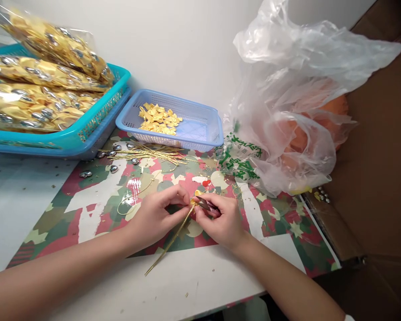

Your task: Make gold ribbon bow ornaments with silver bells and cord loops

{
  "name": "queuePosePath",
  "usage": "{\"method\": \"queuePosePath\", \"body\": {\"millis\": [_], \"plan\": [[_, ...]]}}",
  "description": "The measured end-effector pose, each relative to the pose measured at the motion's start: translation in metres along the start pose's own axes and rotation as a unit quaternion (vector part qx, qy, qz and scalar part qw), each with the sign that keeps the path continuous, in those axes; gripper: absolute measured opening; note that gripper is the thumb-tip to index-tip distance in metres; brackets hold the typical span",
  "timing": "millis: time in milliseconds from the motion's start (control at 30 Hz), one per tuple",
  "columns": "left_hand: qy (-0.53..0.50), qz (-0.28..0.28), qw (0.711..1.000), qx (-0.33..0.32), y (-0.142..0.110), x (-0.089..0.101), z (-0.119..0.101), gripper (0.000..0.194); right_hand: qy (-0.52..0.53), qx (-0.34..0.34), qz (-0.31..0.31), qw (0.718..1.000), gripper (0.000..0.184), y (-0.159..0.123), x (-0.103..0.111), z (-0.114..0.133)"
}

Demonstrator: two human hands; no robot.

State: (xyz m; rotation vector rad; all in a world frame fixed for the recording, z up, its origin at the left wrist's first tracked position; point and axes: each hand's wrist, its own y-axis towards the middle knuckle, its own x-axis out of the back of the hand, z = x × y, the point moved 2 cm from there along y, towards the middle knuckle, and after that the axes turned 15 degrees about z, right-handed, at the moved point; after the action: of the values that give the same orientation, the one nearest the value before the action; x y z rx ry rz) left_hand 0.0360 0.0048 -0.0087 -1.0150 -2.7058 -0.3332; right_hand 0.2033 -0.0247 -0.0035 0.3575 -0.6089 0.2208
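Observation:
My left hand (158,214) and my right hand (220,218) meet over a camouflage-patterned mat (96,200). The left fingers pinch the top of a bundle of thin gold sticks (169,243) that slants down toward the table's front edge. A small gold piece (196,194) sits at the sticks' tip between both hands. My right hand is closed on a dark, slim tool (205,205), its point at that gold piece.
A small blue basket (200,133) holds several gold pieces (158,119). A teal basket (87,133) at left carries clear bags of gold and silver items. Loose gold sticks (147,154) and silver beads (113,168) lie between them. A plastic bag (287,125) and cardboard box (381,178) stand right.

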Motion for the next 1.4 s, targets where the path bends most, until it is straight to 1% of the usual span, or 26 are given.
{"method": "queuePosePath", "body": {"millis": [200,333,433,500,567,633,700,767,900,1000,1067,1133,1167,1233,1267,1333,1400], "plan": [[0.03,-0.004,1.0,-0.005,-0.002,0.0,0.001,0.01,0.034,-0.033,0.034,0.998,0.014,-0.001,0.0,-0.003],[0.03,-0.005,1.0,-0.005,-0.002,-0.001,0.003,0.015,0.073,-0.049,0.049,0.995,0.008,0.001,0.002,-0.002],[0.022,-0.001,1.0,0.001,-0.001,-0.002,0.002,0.019,0.137,-0.084,0.07,0.985,0.014,0.004,0.002,-0.003],[-0.003,0.008,1.0,0.011,-0.001,-0.002,0.002,0.016,0.225,-0.108,0.061,0.966,0.017,0.006,0.003,-0.006],[-0.025,0.016,0.999,0.021,0.001,-0.001,0.001,0.013,0.325,-0.131,0.031,0.936,0.023,0.008,0.003,-0.011],[-0.037,0.018,0.999,0.027,0.002,0.0,0.0,0.011,0.398,-0.146,0.008,0.906,0.028,0.009,0.004,-0.016],[-0.045,0.017,0.998,0.03,0.003,0.0,0.0,0.01,0.44,-0.151,-0.001,0.885,0.032,0.011,0.006,-0.019],[-0.053,0.015,0.998,0.035,0.003,0.001,0.001,0.01,0.451,-0.141,-0.015,0.881,0.032,0.012,0.012,-0.02],[-0.062,0.007,0.997,0.044,0.003,0.001,0.005,0.012,0.423,-0.087,-0.085,0.898,0.023,0.01,0.031,-0.018],[-0.062,0.0,0.997,0.044,0.002,0.002,0.006,0.011,0.361,-0.065,-0.122,0.922,0.019,0.006,0.046,-0.018],[-0.058,-0.013,0.997,0.041,0.001,0.003,0.006,0.01,0.279,-0.08,-0.112,0.95,0.018,0.005,0.051,-0.018],[-0.049,-0.026,0.998,0.033,0.0,0.003,0.005,0.009,0.172,-0.112,-0.085,0.975,0.02,0.004,0.051,-0.018],[-0.042,-0.031,0.998,0.026,0.0,0.003,0.004,0.008,0.119,-0.128,-0.069,0.982,0.021,0.005,0.05,-0.018],[-0.022,-0.034,0.999,0.009,-0.001,0.002,0.002,0.007,0.035,-0.151,-0.034,0.987,0.023,0.006,0.046,-0.017],[-0.009,-0.036,0.999,0.0,-0.002,0.002,0.001,0.007,0.015,-0.159,-0.017,0.987,0.023,0.007,0.044,-0.017],[0.02,-0.043,0.999,-0.02,-0.002,0.002,-0.001,0.01,0.023,-0.167,-0.003,0.986,0.02,0.007,0.041,-0.016],[0.061,-0.049,0.996,-0.044,-0.003,0.001,-0.003,0.009,0.072,-0.157,-0.023,0.985,0.017,0.006,0.04,-0.014]]}}
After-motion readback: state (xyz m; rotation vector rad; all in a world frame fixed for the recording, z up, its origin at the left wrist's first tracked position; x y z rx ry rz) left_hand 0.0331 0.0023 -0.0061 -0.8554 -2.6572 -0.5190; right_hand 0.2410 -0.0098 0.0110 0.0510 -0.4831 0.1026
